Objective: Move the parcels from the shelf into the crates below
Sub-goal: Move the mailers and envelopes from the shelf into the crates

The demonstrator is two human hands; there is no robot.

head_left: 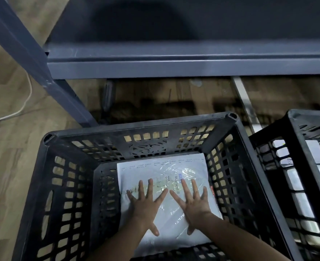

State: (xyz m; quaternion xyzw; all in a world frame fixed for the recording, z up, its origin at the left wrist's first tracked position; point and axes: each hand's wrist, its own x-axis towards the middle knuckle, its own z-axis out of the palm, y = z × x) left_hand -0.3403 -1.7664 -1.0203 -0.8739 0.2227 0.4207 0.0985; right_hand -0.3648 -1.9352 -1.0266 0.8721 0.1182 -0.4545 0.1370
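Fingers (150,185) flat on parcel (155,167), label (171,181) illegible

Dim; glare on parcel (174,176); edges warped, soft.

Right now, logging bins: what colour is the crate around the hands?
Black crate, lattice walls; head view shows it best.

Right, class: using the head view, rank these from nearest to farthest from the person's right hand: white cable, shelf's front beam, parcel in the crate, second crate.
1. Parcel: directly under the right hand, which lies flat on it.
2. Second crate: just to the right.
3. Shelf's front beam: ahead and above.
4. White cable: far left, on the floor.
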